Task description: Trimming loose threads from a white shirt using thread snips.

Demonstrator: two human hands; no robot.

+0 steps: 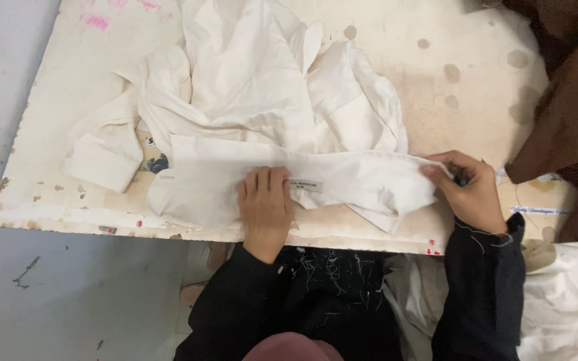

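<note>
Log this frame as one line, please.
left hand: pressing flat on white shirt collar band | right hand: pinching collar end | surface: stained board

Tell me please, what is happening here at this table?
A person in black sleeves works on a white shirt spread over a stained work board. The left hand lies flat on the stretched collar band, beside a small sewn label. The right hand pinches the end of the band. The rest of the shirt lies crumpled behind. Brown cloth hangs at the right.

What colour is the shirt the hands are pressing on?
The shirt is creamy off-white, plain with no pattern, seen in the head view.
</note>
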